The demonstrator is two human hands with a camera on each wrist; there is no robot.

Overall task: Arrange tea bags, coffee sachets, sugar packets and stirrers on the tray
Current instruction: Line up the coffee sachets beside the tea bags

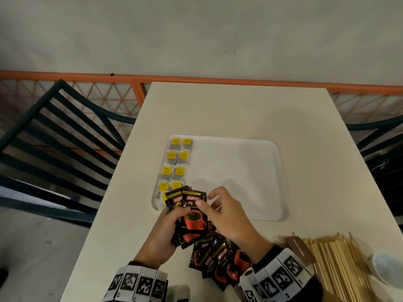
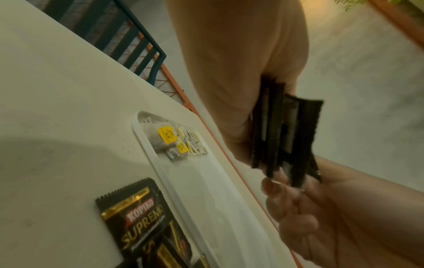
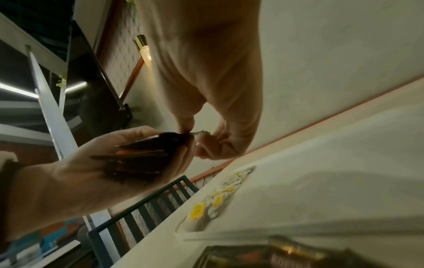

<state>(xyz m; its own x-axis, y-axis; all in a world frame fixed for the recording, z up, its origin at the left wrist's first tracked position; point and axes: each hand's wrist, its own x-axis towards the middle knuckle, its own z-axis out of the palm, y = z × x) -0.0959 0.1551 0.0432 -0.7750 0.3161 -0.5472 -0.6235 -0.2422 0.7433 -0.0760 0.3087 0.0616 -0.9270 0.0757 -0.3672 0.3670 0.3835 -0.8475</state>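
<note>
A cream table [image 1: 250,114] fills the middle of the head view. At ten o'clock stands a dark slatted chair [image 1: 54,136]; another chair [image 1: 383,149] shows at three o'clock. An orange lattice railing [image 1: 104,92] runs behind them, below a pale wall [image 1: 196,33]. A white cup [image 1: 383,267] sits at five o'clock on the table's edge.

Left hand [image 1: 162,235] grips fanned coffee sachets [image 1: 189,216]; right hand [image 1: 229,216] pinches 1, seemingly; tea bags [image 1: 174,166] line the tray [image 1: 250,171].
</note>
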